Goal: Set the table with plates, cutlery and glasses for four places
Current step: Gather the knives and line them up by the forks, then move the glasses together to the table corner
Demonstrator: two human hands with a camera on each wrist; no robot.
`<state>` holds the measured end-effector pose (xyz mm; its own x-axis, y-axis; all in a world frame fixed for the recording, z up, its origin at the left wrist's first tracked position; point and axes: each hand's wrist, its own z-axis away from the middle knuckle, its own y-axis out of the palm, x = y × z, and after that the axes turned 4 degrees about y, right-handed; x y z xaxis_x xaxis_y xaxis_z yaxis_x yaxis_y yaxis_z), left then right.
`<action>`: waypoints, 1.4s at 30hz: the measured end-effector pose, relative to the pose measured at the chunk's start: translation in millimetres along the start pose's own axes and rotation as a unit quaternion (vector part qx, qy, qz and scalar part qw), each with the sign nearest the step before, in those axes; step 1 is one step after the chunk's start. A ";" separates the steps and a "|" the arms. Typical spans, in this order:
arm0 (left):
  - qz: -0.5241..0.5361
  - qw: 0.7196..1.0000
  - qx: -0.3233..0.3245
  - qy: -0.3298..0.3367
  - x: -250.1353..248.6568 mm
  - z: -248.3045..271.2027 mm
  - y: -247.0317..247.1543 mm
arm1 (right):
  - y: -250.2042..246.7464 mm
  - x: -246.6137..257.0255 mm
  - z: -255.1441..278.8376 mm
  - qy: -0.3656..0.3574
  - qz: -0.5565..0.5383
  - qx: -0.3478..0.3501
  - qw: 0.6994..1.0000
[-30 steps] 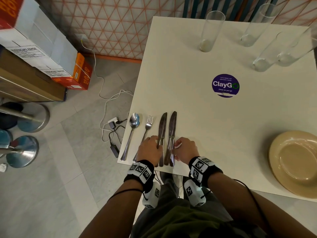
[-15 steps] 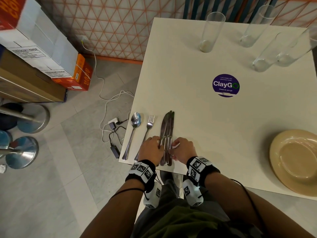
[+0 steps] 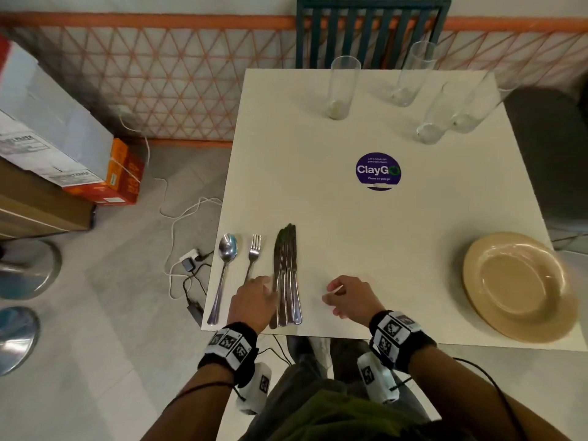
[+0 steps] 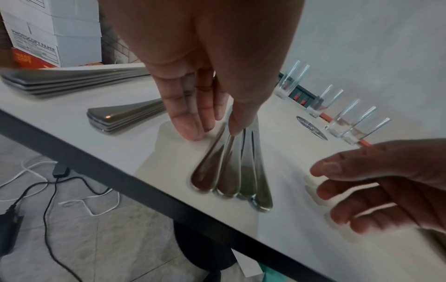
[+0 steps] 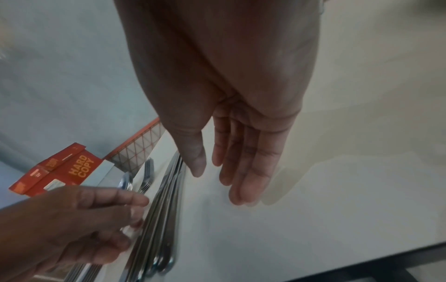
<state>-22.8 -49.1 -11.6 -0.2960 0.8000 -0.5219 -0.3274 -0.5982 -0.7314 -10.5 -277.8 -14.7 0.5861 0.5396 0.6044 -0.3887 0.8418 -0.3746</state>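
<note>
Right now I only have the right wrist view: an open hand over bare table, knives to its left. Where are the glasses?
Observer: All four glasses stand at the far side of the table, two of them close together on the right.
Operator: And plates?
Observer: A beige plate sits at the near right corner, to the right of the right hand. I cannot tell whether it is a stack.
Operator: Is the left hand gripping the knives?
Observer: No. In the left wrist view its thumb rests on their handles, with straight fingers touching the table beside them.
</note>
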 end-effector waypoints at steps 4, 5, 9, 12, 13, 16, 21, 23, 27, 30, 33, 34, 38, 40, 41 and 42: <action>0.010 1.000 -0.022 -0.010 8.1 6.3 -3.3 | -22.1 -12.9 5.6 -0.001 0.005 0.007 1.000; 0.011 1.000 -0.025 -0.011 12.5 10.4 -3.6 | -24.2 -16.5 10.4 0.000 0.007 0.005 1.000; 0.041 0.999 -0.028 0.008 18.1 22.7 -9.9 | -36.4 -28.1 19.7 -0.001 -0.009 -0.017 1.000; 0.063 0.997 -0.016 0.036 7.2 25.0 -6.8 | -50.3 -34.8 23.8 -0.004 -0.027 -0.037 0.999; 0.066 0.996 -0.013 0.050 -0.2 21.5 -5.6 | -58.4 -34.9 23.8 -0.006 -0.039 -0.041 0.998; 0.072 0.995 -0.007 0.074 -33.5 5.9 -3.5 | -85.1 -31.5 17.0 -0.023 -0.061 -0.058 0.996; 0.105 0.991 0.009 0.081 -99.3 -34.1 6.7 | -143.5 -17.1 -13.7 -0.051 -0.107 -0.085 0.989; 0.105 0.991 0.011 0.083 -128.8 -53.7 12.4 | -172.9 -8.0 -29.2 -0.058 -0.125 -0.104 0.985; 0.056 0.993 0.037 0.095 -188.1 -94.3 23.5 | -231.7 11.6 -59.7 -0.063 -0.139 -0.126 0.980; -0.005 0.993 0.056 0.107 -227.5 -127.1 26.0 | -267.0 24.6 -85.7 -0.063 -0.140 -0.132 0.979; -0.041 0.989 0.079 0.115 -260.0 -161.2 23.1 | -295.2 36.7 -116.4 -0.055 -0.143 -0.151 0.977; -0.051 0.988 0.085 0.117 -268.9 -173.5 22.0 | -302.9 40.7 -126.0 -0.049 -0.148 -0.162 0.974; -0.053 0.986 0.065 0.142 -299.1 -218.6 16.9 | -327.5 53.8 -154.2 -0.031 -0.160 -0.216 0.963; -0.039 0.987 0.043 0.149 -310.7 -239.0 13.3 | -336.1 58.6 -164.2 -0.024 -0.153 -0.240 0.958; -0.032 0.988 0.032 0.150 -315.1 -249.2 12.0 | -339.8 60.4 -169.9 -0.021 -0.140 -0.253 0.957; -0.024 0.988 0.027 0.152 -319.3 -259.5 11.5 | -343.1 61.9 -174.5 -0.019 -0.123 -0.265 0.956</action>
<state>300.8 -299.6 32.8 0.0022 0.7998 -0.6003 -0.3838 -0.5537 -0.7390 283.3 -530.6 28.5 0.5826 0.3323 0.7418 0.1789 0.8378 -0.5158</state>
